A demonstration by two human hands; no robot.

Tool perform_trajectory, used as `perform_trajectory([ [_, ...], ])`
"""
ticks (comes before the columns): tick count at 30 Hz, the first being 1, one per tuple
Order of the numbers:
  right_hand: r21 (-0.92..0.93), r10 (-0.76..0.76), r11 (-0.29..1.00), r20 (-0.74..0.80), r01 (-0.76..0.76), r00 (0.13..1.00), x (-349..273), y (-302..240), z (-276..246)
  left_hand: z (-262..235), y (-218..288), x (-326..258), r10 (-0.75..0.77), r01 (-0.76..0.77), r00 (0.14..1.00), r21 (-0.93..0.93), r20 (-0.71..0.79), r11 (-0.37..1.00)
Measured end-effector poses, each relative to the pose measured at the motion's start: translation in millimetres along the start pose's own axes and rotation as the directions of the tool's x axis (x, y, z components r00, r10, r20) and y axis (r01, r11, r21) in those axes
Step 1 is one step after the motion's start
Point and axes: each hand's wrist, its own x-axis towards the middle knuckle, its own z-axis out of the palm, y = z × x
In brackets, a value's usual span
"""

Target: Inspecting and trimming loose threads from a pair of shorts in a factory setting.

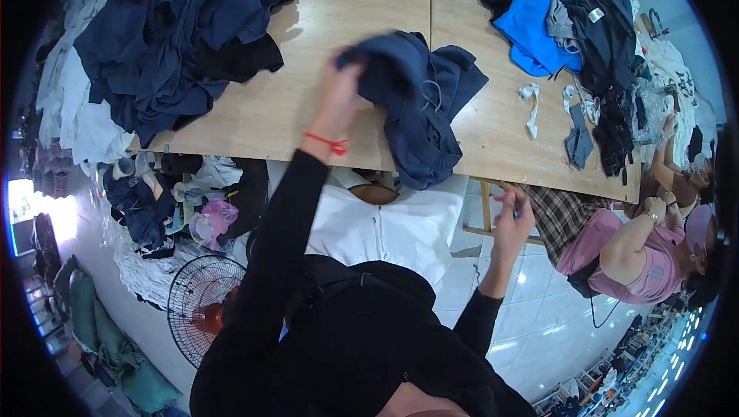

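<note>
A dark navy garment with a drawstring lies bunched at the table's near edge, part of it hanging over. My left hand, with a red string at the wrist, is closed on the garment's left part and lifts it; both are smeared by motion. Off the table's edge, to the right of the garment, my right hand is held up with its fingers curled in. Something small and dark shows between those fingers, too little of it to name.
A large heap of navy garments covers the table's left. Blue and black clothes lie at the right, near white scraps. A standing fan is at my left. A person in pink sits at the right.
</note>
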Motion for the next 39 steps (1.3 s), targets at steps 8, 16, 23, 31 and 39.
perform_trajectory([
  [8,-0.098,0.213,0.97,-0.104,-0.223,0.972,-25,81,-40,-75,87,-98,0.61,-0.339,0.788,0.887,0.086,0.313],
  [16,-0.135,-0.339,0.903,0.36,0.408,0.869,-12,-51,97,-22,34,-123,-0.012,-0.454,0.865,0.791,0.502,0.409],
  [23,-0.149,-0.471,0.82,0.374,0.553,0.799,-13,-32,146,-44,62,-140,-0.048,-0.444,0.875,0.836,0.483,0.322],
  [31,-0.17,-0.517,0.746,0.463,0.644,0.72,-49,-22,112,23,44,-136,0.074,-0.583,0.803,0.754,0.591,0.303],
  [39,-0.255,-0.439,0.781,0.425,0.57,0.792,-53,-17,87,14,18,-96,-0.049,-0.764,0.636,0.619,0.771,-0.183],
])
